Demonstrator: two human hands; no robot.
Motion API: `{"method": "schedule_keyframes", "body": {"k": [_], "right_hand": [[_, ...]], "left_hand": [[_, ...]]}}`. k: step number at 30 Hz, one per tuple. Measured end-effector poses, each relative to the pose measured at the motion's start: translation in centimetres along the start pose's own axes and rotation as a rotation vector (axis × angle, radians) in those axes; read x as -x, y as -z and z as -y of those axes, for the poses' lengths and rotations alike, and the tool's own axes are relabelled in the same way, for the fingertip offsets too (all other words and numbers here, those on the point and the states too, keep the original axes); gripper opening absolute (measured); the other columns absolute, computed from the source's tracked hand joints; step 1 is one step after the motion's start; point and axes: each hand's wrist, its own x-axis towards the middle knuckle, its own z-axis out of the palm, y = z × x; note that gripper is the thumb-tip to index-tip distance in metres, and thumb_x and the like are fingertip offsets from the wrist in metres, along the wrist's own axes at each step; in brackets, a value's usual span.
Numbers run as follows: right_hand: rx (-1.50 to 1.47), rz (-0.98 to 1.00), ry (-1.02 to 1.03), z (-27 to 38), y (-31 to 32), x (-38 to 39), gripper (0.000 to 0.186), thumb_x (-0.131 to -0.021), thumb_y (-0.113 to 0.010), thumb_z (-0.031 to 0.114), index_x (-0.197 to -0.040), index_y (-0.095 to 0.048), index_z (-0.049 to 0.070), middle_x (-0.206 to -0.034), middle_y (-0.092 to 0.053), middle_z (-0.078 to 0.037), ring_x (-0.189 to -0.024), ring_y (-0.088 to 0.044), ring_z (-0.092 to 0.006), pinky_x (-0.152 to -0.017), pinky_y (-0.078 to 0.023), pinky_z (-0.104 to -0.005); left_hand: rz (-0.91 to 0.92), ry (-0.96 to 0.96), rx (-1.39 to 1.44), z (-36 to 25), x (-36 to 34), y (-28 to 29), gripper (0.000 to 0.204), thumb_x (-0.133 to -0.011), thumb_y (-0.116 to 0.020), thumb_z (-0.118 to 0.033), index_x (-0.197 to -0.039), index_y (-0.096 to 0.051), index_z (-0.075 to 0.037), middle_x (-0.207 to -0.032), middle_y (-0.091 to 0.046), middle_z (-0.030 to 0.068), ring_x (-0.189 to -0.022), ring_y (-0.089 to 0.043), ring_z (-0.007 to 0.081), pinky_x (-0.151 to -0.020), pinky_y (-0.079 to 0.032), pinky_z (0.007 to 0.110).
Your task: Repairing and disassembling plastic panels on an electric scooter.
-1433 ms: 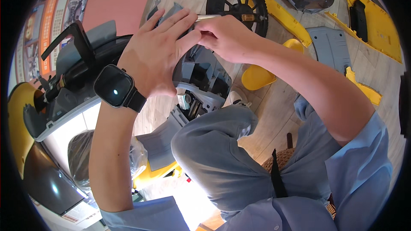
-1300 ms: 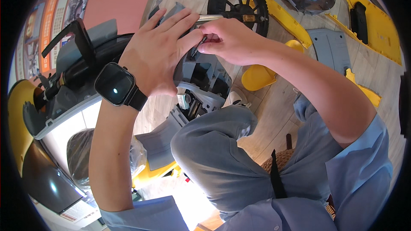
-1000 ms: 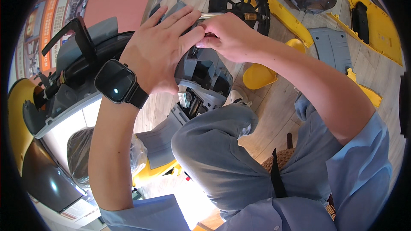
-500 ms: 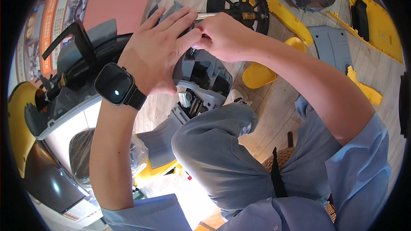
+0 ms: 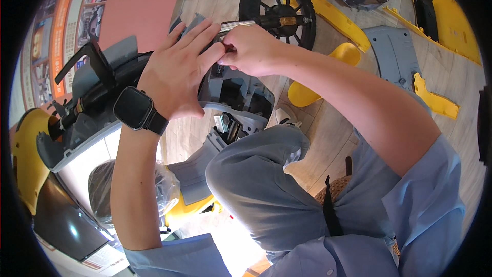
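Shifted leftward in view: left hand splayed, right hand curled, grasp unclear | shiny cylindrical tube alongside

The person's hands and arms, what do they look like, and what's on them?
Both the left hand and right hand are bare, with no gloves. A smartwatch with a dark, rounded-square screen and black strap is on the left wrist; the right wrist has none. The short sleeves are light blue.

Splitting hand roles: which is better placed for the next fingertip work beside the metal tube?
Likely the right hand: it is curled beside the metal tube; the left hand is spread open.
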Motion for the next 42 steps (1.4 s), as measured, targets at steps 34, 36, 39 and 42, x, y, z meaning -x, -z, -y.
{"method": "schedule_keyframes", "body": {"k": [34, 36, 39, 42], "right_hand": [[-0.126, 0.059, -0.221, 0.1, -0.5, 0.2, 0.04, -0.09, -0.06, 0.04, -0.098, -0.075, 0.004, -0.1, -0.072, -0.021, -0.097, -0.07, -0.0378, -0.087, -0.055, -0.0441], [-0.114, 0.005, -0.134, 0.0, -0.3, 0.5, 0.032, -0.098, -0.054, 0.03, -0.092, -0.068, 0.002, -0.075, -0.07, -0.012, -0.071, -0.071, -0.0242, -0.069, -0.054, -0.0372], [-0.043, 0.092, -0.03, -0.6, 0.9, 0.6, 0.036, -0.1, -0.049, 0.032, -0.092, -0.068, 0.002, -0.075, -0.068, -0.015, -0.07, -0.069, -0.027, -0.069, -0.053, -0.0394], [-0.043, 0.086, 0.053, -1.5, 0.3, 0.2, 0.041, -0.101, -0.046, 0.036, -0.094, -0.066, 0.0, -0.081, -0.067, -0.02, -0.08, -0.068, -0.0368, -0.073, -0.052, -0.044]], "left_hand": [[0.032, 0.061, 0.048, -0.5, 0.2, 0.4, 0.088, -0.042, -0.088, -0.018, -0.12, -0.046, -0.014, -0.152, -0.04, 0.0154, -0.146, -0.034, 0.0326, -0.12, -0.029, 0.051], [0.019, 0.05, 0.046, -0.4, 0.2, 0.3, 0.091, -0.042, -0.089, -0.019, -0.122, -0.046, -0.013, -0.153, -0.04, 0.0154, -0.147, -0.034, 0.0324, -0.12, -0.028, 0.051], [0.019, 0.038, 0.046, -0.3, 0.2, 0.1, 0.096, -0.041, -0.091, -0.022, -0.124, -0.045, -0.013, -0.153, -0.04, 0.0155, -0.147, -0.033, 0.0321, -0.121, -0.027, 0.05], [0.029, 0.035, 0.038, -0.3, 0.2, 0.2, 0.099, -0.04, -0.093, -0.025, -0.125, -0.045, -0.012, -0.153, -0.039, 0.0155, -0.148, -0.033, 0.0318, -0.122, -0.026, 0.05]]}}
